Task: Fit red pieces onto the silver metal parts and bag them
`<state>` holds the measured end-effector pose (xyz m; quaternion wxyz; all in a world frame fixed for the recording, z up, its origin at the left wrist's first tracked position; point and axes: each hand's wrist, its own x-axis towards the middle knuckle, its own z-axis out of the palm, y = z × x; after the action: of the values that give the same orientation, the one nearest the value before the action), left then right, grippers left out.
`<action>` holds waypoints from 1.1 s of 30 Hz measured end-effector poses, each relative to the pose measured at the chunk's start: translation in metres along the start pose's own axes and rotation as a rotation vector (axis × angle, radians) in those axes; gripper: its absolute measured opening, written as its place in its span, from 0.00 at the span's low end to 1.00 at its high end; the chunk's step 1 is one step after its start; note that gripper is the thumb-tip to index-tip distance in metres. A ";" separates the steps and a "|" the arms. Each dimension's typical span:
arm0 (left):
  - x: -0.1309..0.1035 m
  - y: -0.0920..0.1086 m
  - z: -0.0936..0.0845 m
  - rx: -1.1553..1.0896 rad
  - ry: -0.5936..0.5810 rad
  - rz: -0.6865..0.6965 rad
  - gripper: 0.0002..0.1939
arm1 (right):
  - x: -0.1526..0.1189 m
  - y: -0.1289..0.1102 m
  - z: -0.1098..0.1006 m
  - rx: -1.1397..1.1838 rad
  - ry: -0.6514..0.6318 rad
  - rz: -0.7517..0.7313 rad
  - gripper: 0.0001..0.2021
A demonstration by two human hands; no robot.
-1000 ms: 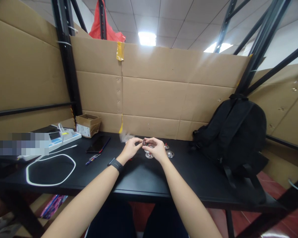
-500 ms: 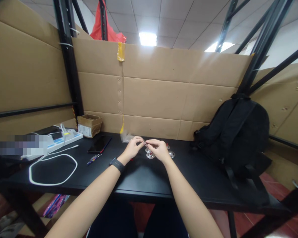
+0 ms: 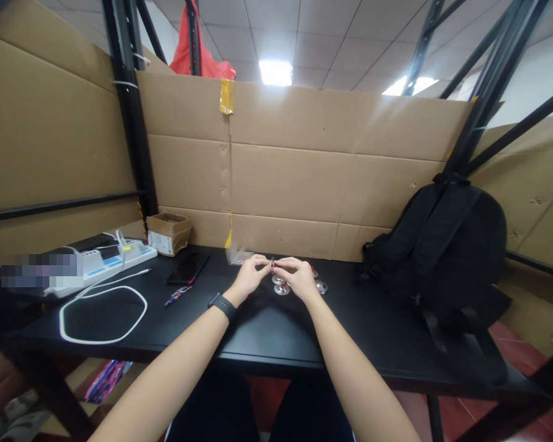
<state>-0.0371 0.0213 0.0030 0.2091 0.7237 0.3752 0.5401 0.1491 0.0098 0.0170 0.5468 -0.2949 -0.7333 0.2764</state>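
Both hands meet over the middle of the black table (image 3: 258, 331). My left hand (image 3: 251, 274), below a black wristwatch (image 3: 222, 304), pinches a small silver disc (image 3: 273, 263) between thumb and fingertips. From the other side my right hand (image 3: 296, 276) grips the same disc, which looks like a finger cymbal seen edge-on; the fingers cover most of it. Beneath and beside the hands lie several more finger cymbals (image 3: 282, 289), shiny round discs with red bits at their centres. One of these cymbals (image 3: 321, 286) rests right of my right hand.
At left are a white power strip (image 3: 104, 265), a looped white cable (image 3: 102, 339), a phone (image 3: 187, 268), a keyring (image 3: 177, 296) and a small cardboard box (image 3: 169, 234). Clear plastic packaging (image 3: 238, 255) lies behind my left hand. A black backpack (image 3: 447, 245) stands at right.
The disc between my fingertips has been turned slightly and now stands more upright. Both hands stay together in nearly the same place; the whole view has shifted a little.
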 end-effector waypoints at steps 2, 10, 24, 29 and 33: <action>0.000 0.001 0.001 -0.014 -0.022 0.001 0.17 | 0.001 0.003 -0.002 -0.016 -0.005 -0.020 0.09; -0.001 0.000 0.001 -0.087 -0.147 -0.053 0.19 | 0.000 -0.005 -0.004 -0.287 -0.029 -0.129 0.05; 0.000 0.004 -0.010 0.133 -0.104 0.090 0.13 | -0.005 -0.004 0.000 -0.642 -0.160 -0.245 0.05; -0.005 0.007 -0.010 0.287 -0.186 0.108 0.08 | -0.004 -0.005 -0.002 -0.630 -0.169 -0.228 0.05; -0.007 0.008 -0.009 0.374 -0.182 0.067 0.07 | -0.003 -0.004 -0.006 -0.610 -0.150 -0.235 0.06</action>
<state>-0.0440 0.0100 0.0076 0.0859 0.8078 0.4243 0.4001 0.1552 0.0049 0.0197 0.4061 -0.3373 -0.8493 0.0002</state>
